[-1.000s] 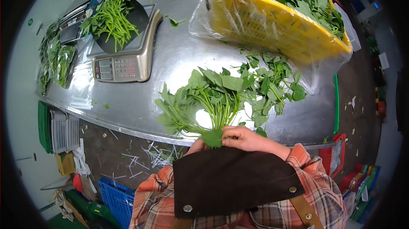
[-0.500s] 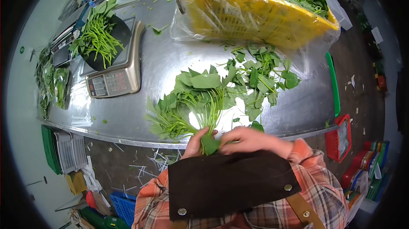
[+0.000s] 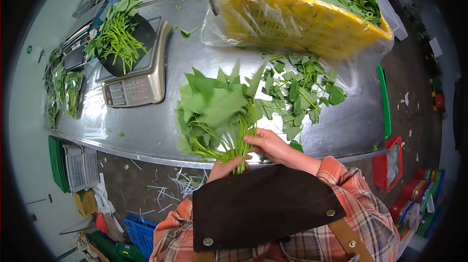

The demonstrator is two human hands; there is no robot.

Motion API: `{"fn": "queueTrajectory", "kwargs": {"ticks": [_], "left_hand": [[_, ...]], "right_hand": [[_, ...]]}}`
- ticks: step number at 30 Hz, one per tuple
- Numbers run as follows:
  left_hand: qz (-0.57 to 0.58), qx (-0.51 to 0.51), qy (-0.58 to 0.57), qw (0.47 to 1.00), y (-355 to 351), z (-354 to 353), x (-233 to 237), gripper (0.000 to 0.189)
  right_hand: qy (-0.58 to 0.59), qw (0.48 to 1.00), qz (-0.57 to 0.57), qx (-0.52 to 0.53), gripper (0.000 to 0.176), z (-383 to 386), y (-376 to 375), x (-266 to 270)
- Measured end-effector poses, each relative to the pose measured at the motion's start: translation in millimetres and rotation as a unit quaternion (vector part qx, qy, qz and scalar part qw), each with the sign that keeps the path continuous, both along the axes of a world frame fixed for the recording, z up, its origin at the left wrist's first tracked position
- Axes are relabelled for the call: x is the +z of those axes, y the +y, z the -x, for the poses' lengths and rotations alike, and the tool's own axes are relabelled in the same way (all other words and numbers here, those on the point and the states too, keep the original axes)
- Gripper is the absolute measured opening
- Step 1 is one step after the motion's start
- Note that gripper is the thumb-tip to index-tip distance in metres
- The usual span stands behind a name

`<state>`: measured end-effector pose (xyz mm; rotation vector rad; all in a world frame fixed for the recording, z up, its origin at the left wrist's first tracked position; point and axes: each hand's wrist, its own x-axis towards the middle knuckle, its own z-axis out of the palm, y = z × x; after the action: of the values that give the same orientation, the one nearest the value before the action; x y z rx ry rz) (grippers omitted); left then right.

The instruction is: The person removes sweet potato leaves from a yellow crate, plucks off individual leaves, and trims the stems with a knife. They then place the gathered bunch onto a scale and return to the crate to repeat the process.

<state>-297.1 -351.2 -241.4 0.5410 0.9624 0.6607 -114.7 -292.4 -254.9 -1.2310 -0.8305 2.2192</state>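
Note:
A bunch of leafy greens [image 3: 217, 111] with long green stems is held low, close to the table's front edge, its leaves fanned up and to the left. My left hand [image 3: 225, 168] is closed around the lower stems, partly hidden by the dark apron flap. On the right side of the bunch, my right hand [image 3: 270, 144] pinches the stems with thumb and fingers. Loose leafy greens [image 3: 302, 91] lie on the metal table [image 3: 336, 130], to the right of the bunch.
Behind stands a yellow basket [image 3: 292, 25], lined with clear plastic and full of greens. A digital scale [image 3: 134, 91] at left carries another bunch [image 3: 119, 40] in a dark tray. Bagged greens [image 3: 73, 94] lie farther left. A red crate [image 3: 387, 164] is beyond the table's right end.
The bunch's leaves have swung upward and gathered closer together. My right hand has moved up from the stem ends to the stems' right side. The view has shifted slightly.

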Motion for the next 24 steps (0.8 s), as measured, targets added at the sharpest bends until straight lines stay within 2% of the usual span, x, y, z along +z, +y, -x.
{"fn": "queueTrajectory", "kwargs": {"ticks": [1, 2, 5, 6, 8, 9, 10, 11, 13, 14, 15, 16, 18, 19, 20, 21, 23, 24], "left_hand": [[0.057, 0.018, -0.004, 0.998, -1, 3, 1, 0.038], [0.117, 0.048, -0.02, 0.992, -6, 3, -14, 0.041], [0.17, 0.045, -0.058, 0.983, -5, 5, -12, 0.039], [0.111, 0.067, -0.03, 0.991, -7, 1, -15, 0.038], [-0.01, 0.109, 0.03, 0.994, -13, -9, -27, 0.037], [-0.051, 0.098, 0.07, 0.991, -13, -10, -34, 0.037], [-0.093, 0.087, 0.109, 0.986, -13, -10, -40, 0.037], [-0.135, 0.08, 0.149, 0.976, -13, -9, -44, 0.036], [-0.025, 0.121, 0.091, 0.988, -14, -3, -40, 0.038], [0.023, 0.147, 0.056, 0.987, -10, 3, -38, 0.039], [0.011, 0.23, 0.018, 0.973, -10, 3, -37, 0.037], [-0.001, 0.272, 0.01, 0.962, -11, 7, -31, 0.033], [-0.028, 0.344, 0.017, 0.938, -10, 23, -21, 0.024], [-0.039, 0.368, 0.03, 0.929, -9, 32, -20, 0.021], [-0.069, 0.392, 0.04, 0.916, -8, 41, -22, 0.018], [-0.093, 0.367, 0.079, 0.922, -8, 52, -24, 0.02], [-0.119, 0.344, 0.107, 0.925, -9, 61, -36, 0.022], [-0.098, 0.322, 0.098, 0.937, -10, 64, -38, 0.022]], "right_hand": [[0.081, 0.992, 0.075, -0.063, 0.023, 7, 2, 2], [0.091, 0.988, 0.107, -0.057, 0.023, 10, 2, 7], [0.034, 0.995, 0.093, 0.008, 0.039, 12, 0, -3], [0.014, 0.996, 0.089, 0.011, 0.042, 15, -1, -4], [-0.026, 0.995, 0.094, 0.027, 0.035, 19, -2, 1], [-0.045, 0.994, 0.096, 0.034, 0.032, 23, -1, 5], [0.009, 0.997, 0.069, -0.024, 0.027, 27, -5, -9], [-0.002, 0.997, 0.067, -0.038, 0.025, 28, -4, -14], [-0.025, 0.996, 0.058, -0.06, 0.021, 28, 6, -14], [-0.083, 0.993, 0.029, -0.077, 0.019, 28, 13, -4], [-0.064, 0.995, 0.012, -0.071, 0.02, 25, 20, 2], [-0.062, 0.995, -0.08, -0.011, 0.019, 16, 30, 6], [-0.111, 0.982, -0.151, 0.021, 0.021, 10, 57, 26], [-0.119, 0.978, -0.155, 0.068, 0.022, 9, 72, 48], [-0.091, 0.986, -0.13, 0.057, 0.022, 12, 84, 62], [-0.071, 0.987, -0.128, 0.066, 0.02, 19, 96, 84], [-0.054, 0.975, -0.196, 0.094, 0.018, 44, 129, 112], [-0.032, 0.97, -0.228, 0.081, 0.017, 64, 144, 132]]}}
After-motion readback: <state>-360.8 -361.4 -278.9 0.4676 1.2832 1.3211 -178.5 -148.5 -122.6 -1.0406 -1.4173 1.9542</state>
